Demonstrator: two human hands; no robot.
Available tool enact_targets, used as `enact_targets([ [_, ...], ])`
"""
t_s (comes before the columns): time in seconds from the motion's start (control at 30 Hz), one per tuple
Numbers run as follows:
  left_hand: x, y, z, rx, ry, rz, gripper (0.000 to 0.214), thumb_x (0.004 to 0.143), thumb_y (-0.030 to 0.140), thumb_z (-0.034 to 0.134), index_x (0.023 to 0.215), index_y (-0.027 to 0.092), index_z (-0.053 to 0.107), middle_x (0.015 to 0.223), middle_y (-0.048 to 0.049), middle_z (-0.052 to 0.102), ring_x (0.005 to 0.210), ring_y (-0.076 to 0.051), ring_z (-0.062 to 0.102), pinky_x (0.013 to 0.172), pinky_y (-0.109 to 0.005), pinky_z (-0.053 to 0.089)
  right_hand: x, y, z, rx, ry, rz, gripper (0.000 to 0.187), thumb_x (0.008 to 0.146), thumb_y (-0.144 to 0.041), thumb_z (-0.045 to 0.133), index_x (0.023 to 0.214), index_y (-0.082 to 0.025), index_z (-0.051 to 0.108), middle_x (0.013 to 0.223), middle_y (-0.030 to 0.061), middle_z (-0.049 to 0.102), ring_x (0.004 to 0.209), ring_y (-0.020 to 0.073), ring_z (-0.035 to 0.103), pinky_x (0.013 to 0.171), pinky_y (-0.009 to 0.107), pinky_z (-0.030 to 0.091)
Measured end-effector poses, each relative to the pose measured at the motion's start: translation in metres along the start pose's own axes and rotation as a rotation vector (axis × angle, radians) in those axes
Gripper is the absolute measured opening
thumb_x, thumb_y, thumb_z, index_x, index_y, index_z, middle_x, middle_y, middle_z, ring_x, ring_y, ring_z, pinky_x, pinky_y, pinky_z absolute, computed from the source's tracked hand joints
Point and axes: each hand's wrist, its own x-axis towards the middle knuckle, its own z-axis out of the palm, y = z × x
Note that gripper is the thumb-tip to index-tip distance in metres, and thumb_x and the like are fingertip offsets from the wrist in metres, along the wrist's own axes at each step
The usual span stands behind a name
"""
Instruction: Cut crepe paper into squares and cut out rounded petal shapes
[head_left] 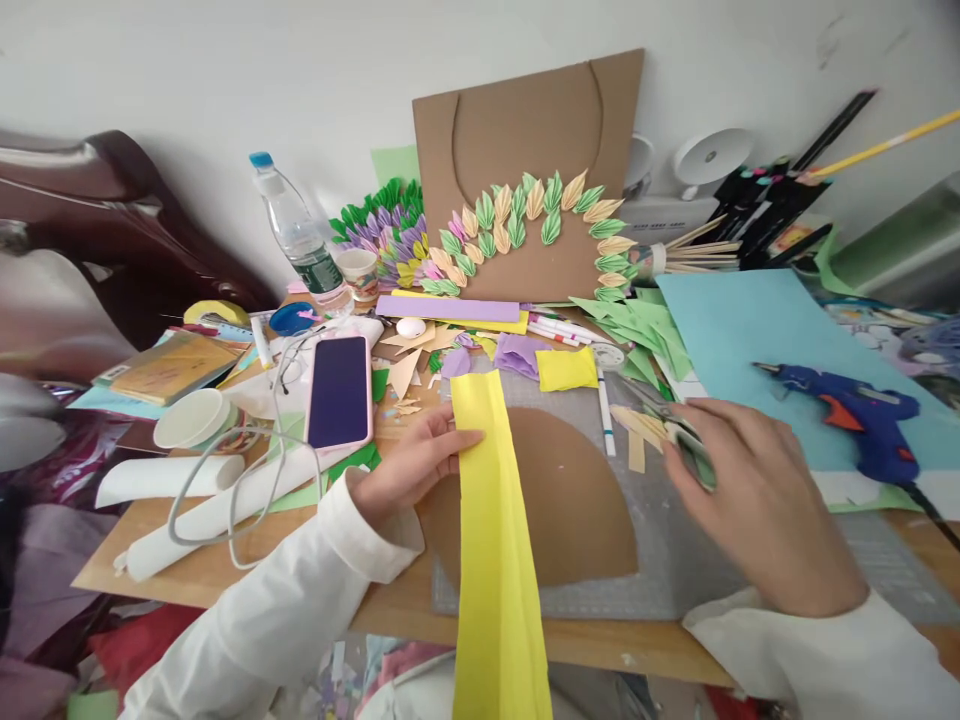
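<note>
A long folded strip of yellow paper (495, 520) runs from the table's middle down past its front edge. My left hand (409, 460) pinches the strip's left side near the top. My right hand (757, 495) is blurred by motion and closed round the green handles of a pair of scissors (686, 435), to the right of the strip. Under the strip lies a brown cardboard half-disc (577, 500) on a grey cutting mat (675, 560).
A cardboard panel (525, 130) with a paper-leaf arch leans on the wall. A blue glue gun (855, 410) rests on light blue paper (742, 320) at right. At left are a phone (339, 390), a water bottle (296, 235), a paper cup (191, 418), rolled white paper (202, 520) and scraps.
</note>
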Motion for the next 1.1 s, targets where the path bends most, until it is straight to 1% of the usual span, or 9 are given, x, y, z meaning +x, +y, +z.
enact_targets([
  [0.1, 0.006, -0.002, 0.001, -0.05, -0.028, -0.011, 0.031, 0.083, 0.023, 0.07, 0.113, 0.017, 0.066, 0.104, -0.009, 0.074, 0.085, -0.019, 0.072, 0.078, -0.029, 0.056, 0.015, -0.033, -0.007, 0.233, 0.016, -0.346, 0.04, 0.092, -0.015, 0.054, 0.132, -0.019, 0.052, 0.129, 0.0169, 0.058, 0.126, 0.0299, 0.051, 0.104, 0.048, 0.044],
  [0.2, 0.008, -0.003, 0.002, -0.059, -0.053, 0.023, 0.025, 0.084, 0.021, 0.069, 0.108, 0.016, 0.067, 0.101, -0.0087, 0.075, 0.081, -0.017, 0.071, 0.074, -0.025, 0.055, 0.029, -0.064, -0.004, 0.464, -0.041, -0.684, 0.034, 0.096, -0.012, 0.049, 0.123, -0.029, 0.059, 0.128, 0.003, 0.065, 0.133, 0.0199, 0.047, 0.111, 0.041, 0.039],
  [0.27, 0.007, -0.005, 0.001, -0.049, -0.058, 0.035, 0.021, 0.084, 0.022, 0.069, 0.104, 0.015, 0.068, 0.099, -0.0086, 0.075, 0.081, -0.017, 0.071, 0.073, -0.024, 0.055, 0.035, -0.076, 0.004, 0.665, -0.116, -0.741, 0.028, 0.099, -0.013, 0.043, 0.11, -0.028, 0.064, 0.117, -0.0001, 0.072, 0.127, 0.0167, 0.053, 0.111, 0.039, 0.038],
  [0.43, 0.002, -0.009, -0.005, 0.066, -0.036, 0.023, 0.026, 0.081, 0.03, 0.073, 0.101, 0.014, 0.07, 0.101, -0.0108, 0.075, 0.089, -0.024, 0.071, 0.076, -0.031, 0.055, 0.033, -0.072, 0.027, 1.211, -0.291, -0.331, 0.022, 0.1, -0.032, 0.044, 0.095, -0.026, 0.065, 0.084, 0.0012, 0.074, 0.083, 0.017, 0.068, 0.089, 0.039, 0.05],
  [0.53, -0.003, -0.008, -0.005, 0.22, -0.004, 0.035, 0.038, 0.076, 0.034, 0.077, 0.107, 0.015, 0.068, 0.111, -0.0118, 0.072, 0.1, -0.028, 0.068, 0.081, -0.035, 0.055, 0.025, -0.066, 0.033, 1.268, -0.314, 0.029, 0.019, 0.095, -0.037, 0.053, 0.084, -0.026, 0.064, 0.081, 0.0024, 0.068, 0.079, 0.0196, 0.064, 0.071, 0.033, 0.052],
  [0.6, -0.006, -0.006, -0.001, 0.324, -0.054, 0.062, 0.044, 0.076, 0.032, 0.077, 0.115, 0.016, 0.065, 0.116, -0.0123, 0.071, 0.103, -0.029, 0.067, 0.085, -0.037, 0.055, 0.023, -0.066, 0.033, 1.252, -0.34, 0.145, 0.019, 0.095, -0.036, 0.054, 0.081, -0.025, 0.063, 0.08, 0.002, 0.066, 0.076, 0.0185, 0.062, 0.064, 0.029, 0.049],
  [0.8, -0.013, -0.005, 0.012, 0.324, -0.268, 0.158, 0.045, 0.078, 0.032, 0.075, 0.12, 0.022, 0.066, 0.127, -0.0093, 0.066, 0.119, -0.033, 0.059, 0.1, -0.041, 0.048, 0.026, -0.071, 0.033, 1.1, -0.29, -0.026, 0.008, 0.093, -0.023, 0.057, 0.087, -0.023, 0.061, 0.073, -0.0001, 0.059, 0.069, 0.0158, 0.056, 0.064, 0.028, 0.046],
  [0.93, -0.018, -0.016, 0.007, 0.201, -0.238, 0.083, 0.046, 0.077, 0.042, 0.075, 0.118, 0.022, 0.068, 0.119, -0.007, 0.07, 0.12, -0.032, 0.057, 0.102, -0.04, 0.045, 0.024, -0.07, 0.036, 1.022, -0.206, -0.04, 0.006, 0.092, -0.017, 0.057, 0.091, -0.022, 0.06, 0.074, 0.0008, 0.059, 0.069, 0.0159, 0.055, 0.062, 0.03, 0.045],
  [1.1, -0.021, -0.019, 0.006, 0.006, -0.29, 0.045, 0.049, 0.091, 0.054, 0.052, 0.117, 0.015, 0.067, 0.117, -0.0122, 0.069, 0.117, -0.03, 0.059, 0.101, -0.042, 0.043, 0.023, -0.07, 0.036, 1.0, -0.139, -0.091, 0.011, 0.089, -0.011, 0.06, 0.094, -0.021, 0.059, 0.076, 0.001, 0.058, 0.069, 0.0154, 0.053, 0.062, 0.03, 0.045],
])
